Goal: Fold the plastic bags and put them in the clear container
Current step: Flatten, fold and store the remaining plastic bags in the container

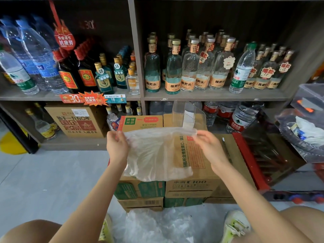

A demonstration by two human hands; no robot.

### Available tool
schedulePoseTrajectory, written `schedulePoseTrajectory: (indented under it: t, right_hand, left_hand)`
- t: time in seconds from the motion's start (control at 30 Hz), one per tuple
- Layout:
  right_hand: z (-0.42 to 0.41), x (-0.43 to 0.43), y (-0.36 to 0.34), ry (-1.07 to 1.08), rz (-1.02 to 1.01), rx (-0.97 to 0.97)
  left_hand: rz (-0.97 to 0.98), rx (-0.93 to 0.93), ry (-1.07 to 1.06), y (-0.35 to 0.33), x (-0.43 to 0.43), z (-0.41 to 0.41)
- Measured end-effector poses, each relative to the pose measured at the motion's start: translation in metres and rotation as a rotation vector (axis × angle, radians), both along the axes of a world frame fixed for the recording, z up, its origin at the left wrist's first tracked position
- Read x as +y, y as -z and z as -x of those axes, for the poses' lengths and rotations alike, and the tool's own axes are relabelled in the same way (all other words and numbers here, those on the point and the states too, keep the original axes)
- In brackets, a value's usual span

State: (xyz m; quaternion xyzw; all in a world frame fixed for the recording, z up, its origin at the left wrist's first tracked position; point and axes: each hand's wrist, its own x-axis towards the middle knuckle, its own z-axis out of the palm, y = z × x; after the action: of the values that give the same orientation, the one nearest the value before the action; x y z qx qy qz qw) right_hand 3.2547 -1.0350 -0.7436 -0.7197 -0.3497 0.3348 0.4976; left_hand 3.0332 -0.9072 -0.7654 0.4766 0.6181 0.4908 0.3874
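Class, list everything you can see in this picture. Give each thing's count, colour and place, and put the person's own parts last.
plastic bag: one, clear, held spread above the boxes
clear container: one, transparent, on top of the cardboard boxes, behind the bag
loose bags: a pile, clear, on the floor between the feet
cardboard boxes: several, brown and green, stacked before the shelf
shelf: one, grey-brown, along the back
bottles: many, clear, dark and green, on the shelf
lidded tub: one, clear, at the right edge
shoes: two, white and yellow-green, on the floor
left hand: pinches the bag's top left corner
right hand: pinches the bag's top right corner
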Motion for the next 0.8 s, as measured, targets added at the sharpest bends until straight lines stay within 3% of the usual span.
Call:
schedulePoseTrajectory:
  t: [0.23,0.3,0.43,0.57,0.8]
  right_hand:
    - [0.008,-0.003,0.062,-0.26,0.228,-0.078]
    - [0.01,-0.002,0.075,-0.308,0.271,-0.124]
    - [0.011,0.003,0.097,-0.237,0.264,-0.345]
    - [0.013,0.007,0.112,-0.217,0.23,-0.427]
    - [0.015,0.0,0.095,-0.148,0.185,-0.33]
  left_hand:
    - [0.283,0.171,0.021,0.033,0.048,-0.01]
    - [0.323,0.134,0.076,0.036,0.055,-0.008]
    - [0.367,-0.048,0.177,0.038,0.051,0.011]
    - [0.414,0.029,0.18,0.05,0.02,0.042]
    - [0.467,0.032,0.251,0.057,-0.02,0.052]
